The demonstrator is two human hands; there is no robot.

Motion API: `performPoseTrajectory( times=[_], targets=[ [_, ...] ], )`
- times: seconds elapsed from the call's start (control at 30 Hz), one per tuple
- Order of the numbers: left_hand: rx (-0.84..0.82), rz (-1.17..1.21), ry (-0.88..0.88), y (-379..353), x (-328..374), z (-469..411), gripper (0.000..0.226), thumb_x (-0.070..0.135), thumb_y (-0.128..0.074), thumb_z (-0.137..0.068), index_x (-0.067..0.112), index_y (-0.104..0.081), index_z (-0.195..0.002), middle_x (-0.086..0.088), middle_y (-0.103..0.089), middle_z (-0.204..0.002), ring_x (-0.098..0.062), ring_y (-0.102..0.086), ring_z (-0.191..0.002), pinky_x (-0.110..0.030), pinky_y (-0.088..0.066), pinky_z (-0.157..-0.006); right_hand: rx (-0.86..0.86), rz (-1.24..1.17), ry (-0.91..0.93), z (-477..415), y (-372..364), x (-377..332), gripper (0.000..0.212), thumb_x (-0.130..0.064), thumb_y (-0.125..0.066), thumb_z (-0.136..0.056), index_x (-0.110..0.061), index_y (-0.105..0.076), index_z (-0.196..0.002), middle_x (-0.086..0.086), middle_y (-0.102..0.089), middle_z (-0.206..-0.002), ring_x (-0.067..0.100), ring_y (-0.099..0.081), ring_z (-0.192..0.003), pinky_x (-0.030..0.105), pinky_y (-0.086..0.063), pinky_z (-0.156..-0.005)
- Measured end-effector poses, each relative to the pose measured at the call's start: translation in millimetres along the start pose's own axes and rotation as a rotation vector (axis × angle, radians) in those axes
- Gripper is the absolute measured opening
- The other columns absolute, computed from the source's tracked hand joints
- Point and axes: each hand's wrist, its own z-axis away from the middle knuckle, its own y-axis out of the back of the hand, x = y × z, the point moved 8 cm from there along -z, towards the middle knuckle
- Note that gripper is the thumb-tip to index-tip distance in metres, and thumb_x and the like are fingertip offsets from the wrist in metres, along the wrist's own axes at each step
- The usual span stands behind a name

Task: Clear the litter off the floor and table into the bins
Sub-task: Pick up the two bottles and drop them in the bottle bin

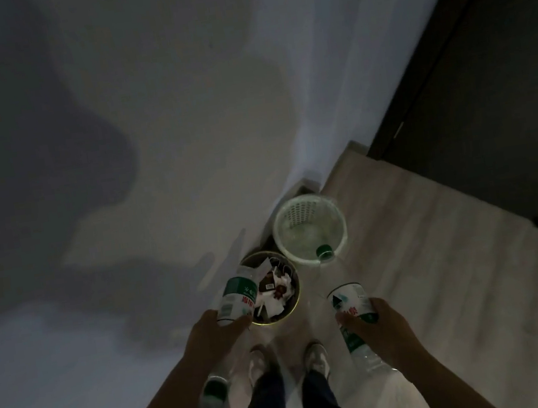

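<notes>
I stand over two bins in dim light. My left hand (pixel 216 332) grips a clear plastic bottle with a green-and-white label (pixel 235 295), held above the near edge of the round, gold-rimmed bin (pixel 296 298) full of paper litter. A second bottle with a green cap (pixel 214 391) shows below my left wrist. My right hand (pixel 381 324) grips a clear labelled bottle (pixel 348 300) whose green cap (pixel 324 252) reaches the near rim of the white perforated basket (pixel 306 205). Another labelled bottle (pixel 362 349) sticks out under that hand.
Both bins stand against a pale wall (pixel 145 117) in a corner. A dark door or cabinet (pixel 488 103) rises at the right. My shoes (pixel 259 364) stand on pale wooden floor (pixel 442 266) just in front of the bins.
</notes>
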Motion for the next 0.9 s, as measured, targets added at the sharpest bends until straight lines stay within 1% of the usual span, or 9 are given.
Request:
performPoseTrajectory(
  times=[0.1,0.23,0.3,0.47,0.57,0.67,0.77,0.83,0.9],
  targets=[
    [-0.028,-0.051,0.003,-12.7,7.2,-19.3,0.053,0.054,-0.071,-0.076,0.014,-0.051,-0.106,-0.004,-0.059,-0.092,-0.019,-0.06,-0.077,-0.029,-0.051,-0.065,0.01,0.0,-0.049,-21.4,2.4,10.1,0.049,-0.046,-0.074,-0.078,-0.018,-0.049,-0.109,0.001,-0.064,-0.093,0.015,-0.065,-0.081,0.026,-0.054,-0.066],
    [-0.069,-0.036,-0.017,-35.5,25.6,-47.0,0.053,0.055,-0.07,-0.077,0.015,-0.054,-0.107,0.003,-0.056,-0.085,-0.015,-0.055,-0.074,-0.025,-0.042,-0.065,0.047,-0.028,-0.114,-45.9,5.9,24.7,0.054,-0.045,-0.074,-0.079,-0.012,-0.051,-0.116,0.003,-0.064,-0.093,0.016,-0.065,-0.08,0.029,-0.056,-0.068],
    [-0.092,-0.059,-0.026,-51.8,40.1,-64.0,0.055,0.058,-0.067,-0.077,0.017,-0.054,-0.111,0.003,-0.056,-0.09,-0.016,-0.054,-0.079,-0.026,-0.041,-0.07,0.043,-0.056,-0.149,-59.8,4.2,32.0,0.056,-0.044,-0.074,-0.079,-0.011,-0.05,-0.118,0.002,-0.063,-0.091,0.015,-0.065,-0.078,0.027,-0.054,-0.064],
    [-0.155,-0.021,-0.044,-102.6,86.6,-116.6,0.073,0.055,-0.069,-0.075,0.017,-0.048,-0.133,-0.004,-0.058,-0.125,-0.024,-0.056,-0.111,-0.029,-0.043,-0.091,0.044,-0.063,-0.171,-104.3,0.9,46.6,0.05,-0.044,-0.073,-0.079,-0.015,-0.049,-0.111,0.006,-0.063,-0.098,0.019,-0.065,-0.084,0.032,-0.056,-0.073],
    [-0.17,-0.152,-0.068,-132.1,116.8,-150.7,0.079,0.055,-0.065,-0.075,0.013,-0.042,-0.138,-0.009,-0.055,-0.132,-0.028,-0.053,-0.12,-0.039,-0.042,-0.103,0.064,-0.084,-0.176,-131.3,0.1,59.3,0.045,-0.044,-0.073,-0.079,-0.018,-0.047,-0.106,0.003,-0.064,-0.092,0.016,-0.065,-0.079,0.029,-0.056,-0.067],
    [-0.179,-0.208,-0.11,-158.7,141.7,-185.7,0.069,0.052,-0.064,-0.079,0.01,-0.049,-0.131,-0.012,-0.06,-0.126,-0.03,-0.057,-0.114,-0.036,-0.046,-0.097,0.082,-0.09,-0.181,-157.9,-2.1,74.5,0.045,-0.045,-0.073,-0.079,-0.019,-0.048,-0.106,0.001,-0.064,-0.09,0.012,-0.065,-0.076,0.023,-0.053,-0.059],
    [-0.16,-0.25,-0.171,-176.4,161.8,-219.9,0.064,0.05,-0.065,-0.08,0.01,-0.049,-0.128,-0.013,-0.061,-0.121,-0.03,-0.06,-0.107,-0.033,-0.047,-0.081,0.081,-0.098,-0.199,-181.9,-10.0,91.5,0.047,-0.046,-0.073,-0.078,-0.019,-0.048,-0.108,0.001,-0.065,-0.093,0.014,-0.067,-0.08,0.029,-0.058,-0.068],
    [-0.173,-0.23,-0.256,-188.1,173.2,-238.7,0.062,0.04,-0.071,-0.079,0.009,-0.049,-0.128,-0.013,-0.058,-0.123,-0.029,-0.058,-0.108,-0.033,-0.047,-0.08,0.074,-0.104,-0.207,-196.5,-16.5,100.6,0.047,-0.046,-0.073,-0.078,-0.021,-0.047,-0.107,-0.001,-0.064,-0.092,0.013,-0.066,-0.08,0.028,-0.058,-0.069],
    [-0.158,-0.194,-0.32,-192.7,176.5,-252.3,0.06,0.031,-0.073,-0.078,0.008,-0.049,-0.128,-0.014,-0.056,-0.124,-0.029,-0.056,-0.111,-0.033,-0.048,-0.085,0.063,-0.109,-0.214,-209.5,-23.7,108.2,0.048,-0.045,-0.073,-0.079,-0.02,-0.046,-0.11,-0.003,-0.063,-0.091,0.011,-0.066,-0.079,0.025,-0.057,-0.066]
  ],
)
